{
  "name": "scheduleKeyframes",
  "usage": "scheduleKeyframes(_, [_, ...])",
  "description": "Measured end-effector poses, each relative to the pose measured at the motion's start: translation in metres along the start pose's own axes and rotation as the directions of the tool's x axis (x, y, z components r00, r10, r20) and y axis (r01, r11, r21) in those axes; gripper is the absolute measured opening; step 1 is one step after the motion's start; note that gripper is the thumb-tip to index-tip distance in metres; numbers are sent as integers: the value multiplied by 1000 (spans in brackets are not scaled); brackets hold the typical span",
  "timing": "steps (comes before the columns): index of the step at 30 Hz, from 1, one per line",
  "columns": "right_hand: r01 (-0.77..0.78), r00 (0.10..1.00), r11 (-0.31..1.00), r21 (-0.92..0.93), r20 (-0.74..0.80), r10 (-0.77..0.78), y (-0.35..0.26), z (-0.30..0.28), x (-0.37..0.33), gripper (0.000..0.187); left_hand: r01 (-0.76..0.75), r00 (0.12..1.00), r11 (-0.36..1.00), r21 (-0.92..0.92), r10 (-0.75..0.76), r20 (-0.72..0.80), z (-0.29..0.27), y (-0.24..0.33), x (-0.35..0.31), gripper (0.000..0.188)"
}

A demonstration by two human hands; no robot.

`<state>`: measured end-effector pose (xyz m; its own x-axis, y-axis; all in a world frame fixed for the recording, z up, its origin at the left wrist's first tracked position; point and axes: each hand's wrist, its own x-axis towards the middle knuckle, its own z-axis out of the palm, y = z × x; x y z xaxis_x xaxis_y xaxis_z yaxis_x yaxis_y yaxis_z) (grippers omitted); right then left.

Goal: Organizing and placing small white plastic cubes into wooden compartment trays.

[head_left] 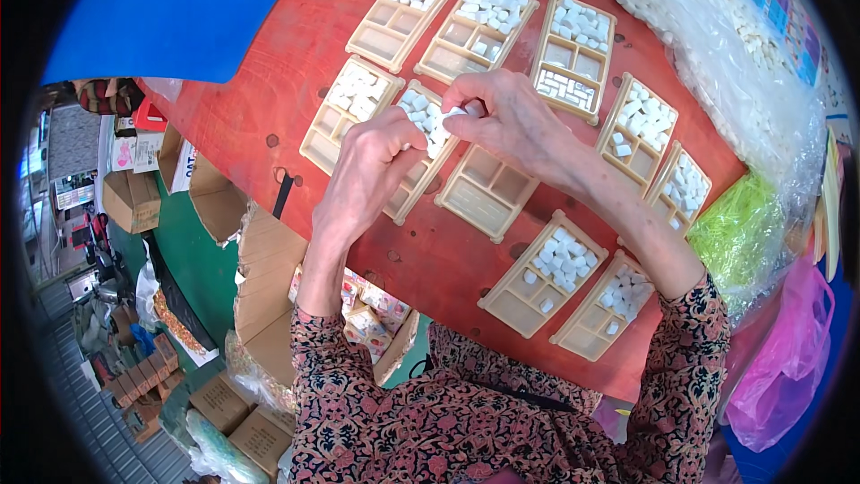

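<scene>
Taking the middle of your view as the clock's centre, your left hand (367, 163) sits at about 11 o'clock, its fingers curled in and its thumb brought up close to them; you cannot tell from here whether its fingertips have hold of anything. Your right hand (512, 118) is near 1 o'clock, nearly closed, with thumb and fingers pinching at least one small white block (456, 111). Both hands are over the tray (415, 176) at 12 o'clock, whose far section holds a heap of loose white blocks (428, 116), partly hidden by your fingers. Just beside it, toward 1 o'clock, a second tray (475, 200) shows bare sections below your right wrist, its far part covered by your hand. More beige trays run round the red table (287, 103) from 11 to 4 o'clock, each with white blocks piled at its far end; the one between 1 and 2 (558, 55) also has blocks laid flat in rows in its near section. A large clear bag (685, 36) full of white pieces lies at 2 o'clock, a bright green bag (739, 229) at 3, a pink bag (781, 354) at 4, and an open cardboard box (269, 273) at 8.
</scene>
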<state>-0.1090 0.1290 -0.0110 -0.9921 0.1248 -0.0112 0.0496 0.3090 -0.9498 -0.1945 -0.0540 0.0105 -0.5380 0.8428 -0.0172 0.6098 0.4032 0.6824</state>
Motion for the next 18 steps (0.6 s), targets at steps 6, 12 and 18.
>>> scheduleKeyframes(6, [9,1000,1000,2,-4,-9,-3,0,1,14,-20,1000,997,72,20,10,0,3,2,6])
scheduleKeyframes(12, [-25,999,999,39,-21,26,-11,-10,6,14,44,998,999,-21,-43,34,-5,-3,0,6])
scheduleKeyframes(18, [19,1000,998,63,-15,-18,-6,-4,4,11,4,1000,998,58,-6,23,-2,5,2,6])
